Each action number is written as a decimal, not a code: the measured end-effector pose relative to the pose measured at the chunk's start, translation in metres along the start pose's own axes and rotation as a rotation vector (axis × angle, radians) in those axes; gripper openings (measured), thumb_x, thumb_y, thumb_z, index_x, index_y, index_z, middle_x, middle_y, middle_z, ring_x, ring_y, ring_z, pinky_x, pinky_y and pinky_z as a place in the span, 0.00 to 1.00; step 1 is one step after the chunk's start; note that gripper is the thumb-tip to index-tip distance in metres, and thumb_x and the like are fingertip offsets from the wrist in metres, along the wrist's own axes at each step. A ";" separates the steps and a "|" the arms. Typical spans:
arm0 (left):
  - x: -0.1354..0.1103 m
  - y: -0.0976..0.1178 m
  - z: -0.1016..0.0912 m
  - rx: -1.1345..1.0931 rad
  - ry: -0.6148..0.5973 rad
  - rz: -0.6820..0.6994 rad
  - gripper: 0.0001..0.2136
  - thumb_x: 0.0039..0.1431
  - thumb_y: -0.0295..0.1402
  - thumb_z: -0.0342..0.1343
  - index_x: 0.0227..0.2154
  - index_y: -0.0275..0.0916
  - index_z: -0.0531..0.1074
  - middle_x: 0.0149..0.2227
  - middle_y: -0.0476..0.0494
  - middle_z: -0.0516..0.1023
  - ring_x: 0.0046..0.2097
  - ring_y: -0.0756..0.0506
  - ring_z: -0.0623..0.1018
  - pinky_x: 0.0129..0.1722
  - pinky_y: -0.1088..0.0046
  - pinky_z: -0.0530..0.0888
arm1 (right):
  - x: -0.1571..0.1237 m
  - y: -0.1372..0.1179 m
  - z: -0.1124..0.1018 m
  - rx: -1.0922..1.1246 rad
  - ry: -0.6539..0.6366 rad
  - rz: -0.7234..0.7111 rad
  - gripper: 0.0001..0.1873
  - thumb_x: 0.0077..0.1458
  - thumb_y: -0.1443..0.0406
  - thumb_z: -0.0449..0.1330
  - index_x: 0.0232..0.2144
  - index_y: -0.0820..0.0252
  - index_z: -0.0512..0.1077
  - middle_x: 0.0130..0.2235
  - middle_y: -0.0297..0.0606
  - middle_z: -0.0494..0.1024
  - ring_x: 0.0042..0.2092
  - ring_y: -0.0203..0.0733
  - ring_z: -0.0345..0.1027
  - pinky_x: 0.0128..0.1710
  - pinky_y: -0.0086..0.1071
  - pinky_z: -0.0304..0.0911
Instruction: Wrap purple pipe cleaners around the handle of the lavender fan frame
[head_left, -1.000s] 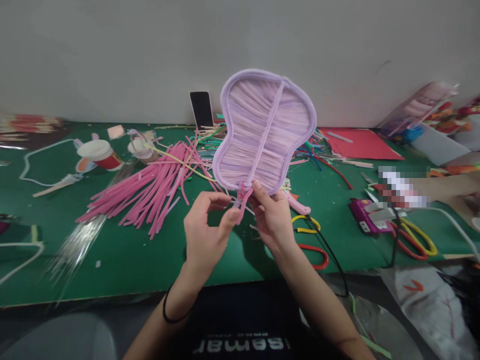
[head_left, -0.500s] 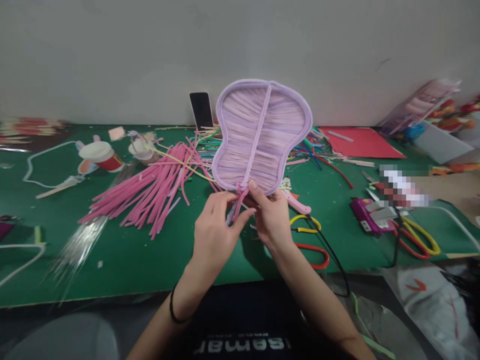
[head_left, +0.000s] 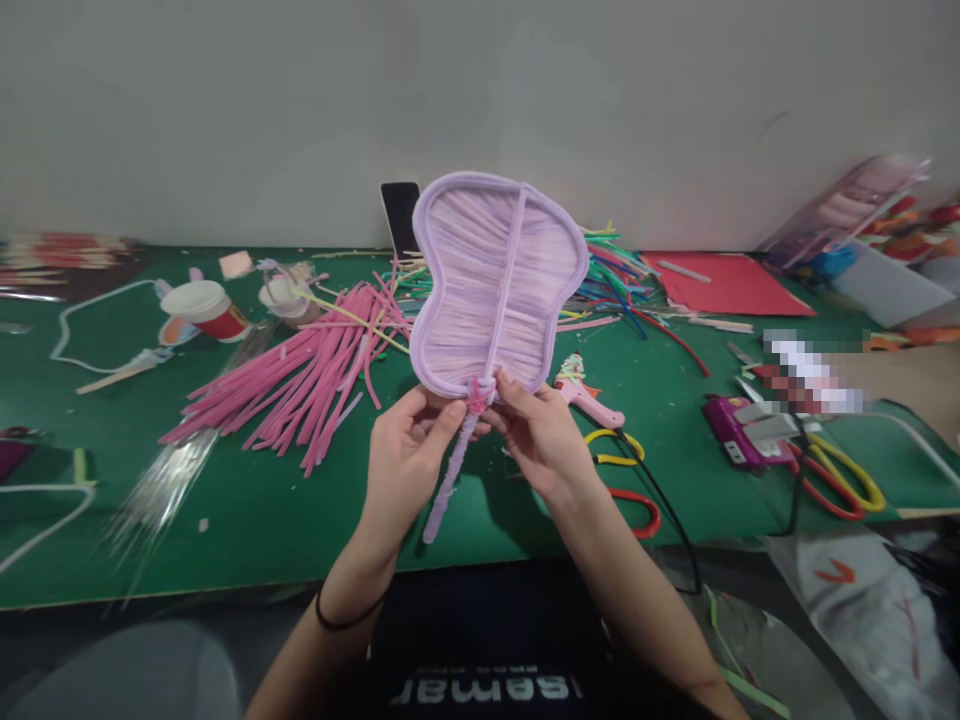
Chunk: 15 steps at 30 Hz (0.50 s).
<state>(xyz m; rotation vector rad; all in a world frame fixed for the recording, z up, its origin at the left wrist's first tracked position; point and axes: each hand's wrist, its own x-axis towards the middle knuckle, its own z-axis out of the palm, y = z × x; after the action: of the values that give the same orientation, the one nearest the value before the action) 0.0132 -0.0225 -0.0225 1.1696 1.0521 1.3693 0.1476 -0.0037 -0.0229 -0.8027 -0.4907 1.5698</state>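
Note:
I hold up a lilac pipe-cleaner fan (head_left: 495,285) with a lobed rim and a central rib. Its twisted lilac-and-pink stem (head_left: 450,475) hangs down between my hands. My left hand (head_left: 405,460) pinches the base of the fan where the stem begins, fingers closed on it. My right hand (head_left: 544,440) grips the same base from the right, thumb and fingers pressed on the pink knot (head_left: 477,392).
A green table (head_left: 247,530) carries a heap of pink pipe cleaners (head_left: 300,375), mixed coloured ones (head_left: 615,280), a paper cup (head_left: 202,308), a phone (head_left: 397,215) against the wall, a purple glue gun (head_left: 739,435), scissors (head_left: 836,480), pliers with yellow and red handles (head_left: 622,480) and red paper (head_left: 720,285).
The fan has lowered and shifted slightly left. My left hand closed in on the base, and the stem now hangs down straight and twisted below my fingers.

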 end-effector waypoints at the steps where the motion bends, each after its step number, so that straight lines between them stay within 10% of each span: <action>1: 0.001 -0.003 0.000 -0.072 -0.009 -0.039 0.09 0.57 0.37 0.67 0.36 0.37 0.79 0.30 0.46 0.82 0.27 0.47 0.81 0.32 0.71 0.80 | 0.001 0.001 -0.001 0.003 -0.020 0.011 0.18 0.39 0.59 0.78 0.32 0.58 0.79 0.32 0.32 0.84 0.32 0.38 0.77 0.33 0.31 0.77; 11: 0.004 0.001 0.005 -0.448 -0.277 -0.488 0.15 0.54 0.40 0.69 0.36 0.39 0.71 0.23 0.51 0.77 0.13 0.57 0.63 0.09 0.84 0.59 | 0.019 0.005 -0.016 -0.031 -0.255 0.142 0.17 0.42 0.53 0.75 0.27 0.55 0.76 0.27 0.30 0.80 0.26 0.37 0.69 0.26 0.31 0.68; 15: 0.007 0.005 0.008 -0.338 -0.312 -0.385 0.16 0.57 0.43 0.66 0.32 0.41 0.66 0.20 0.53 0.74 0.12 0.57 0.59 0.10 0.84 0.52 | 0.023 0.008 -0.018 -0.035 -0.220 0.133 0.15 0.42 0.57 0.74 0.29 0.54 0.75 0.32 0.30 0.82 0.32 0.38 0.73 0.31 0.30 0.71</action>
<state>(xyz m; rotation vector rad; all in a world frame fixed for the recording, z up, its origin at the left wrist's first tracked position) 0.0202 -0.0158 -0.0160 0.8426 0.7384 0.9765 0.1554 0.0147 -0.0454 -0.7039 -0.6363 1.7877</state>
